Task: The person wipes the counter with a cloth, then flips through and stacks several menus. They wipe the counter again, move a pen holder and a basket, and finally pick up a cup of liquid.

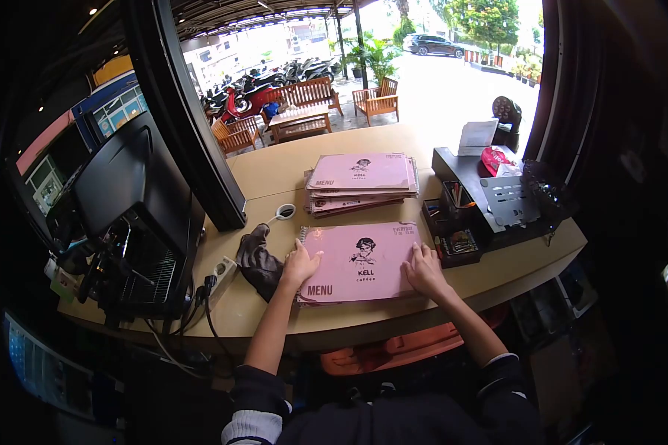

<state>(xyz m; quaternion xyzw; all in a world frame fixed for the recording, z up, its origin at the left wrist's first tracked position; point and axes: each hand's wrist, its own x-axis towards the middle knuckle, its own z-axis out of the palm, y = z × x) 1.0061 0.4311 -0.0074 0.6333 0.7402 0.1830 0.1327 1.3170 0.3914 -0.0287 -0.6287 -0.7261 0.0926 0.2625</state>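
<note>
Wooden counter [274,172] w/ a pink spiral-bound menu [360,261] lying flat near its front edge, cover up, right in front of the person; behind it, a little apart, a stack of menus [362,182] of the same pink; a dark brown cloth [258,261] bunched just beside the menu's left edge, a white power strip [221,271] next to that w/ cables dropping off the counter; small white ring [284,212] near the pillar base; black monitor [126,185] on the far left; on the right a black desk organiser [462,226] w/ pens etc. sits just beside the menu's right edge, close to the right hand; nothing lies on the cover betw. the hands.

Left hand [300,265] rests on the menu's left side by the spiral, fingers loosely spread, thumb out across the cover; right hand [425,268] lies flat on the right edge, fingers stretched fwd & slightly apart; neither is clenched; can't tell if any fingertips hook under an edge.
</note>
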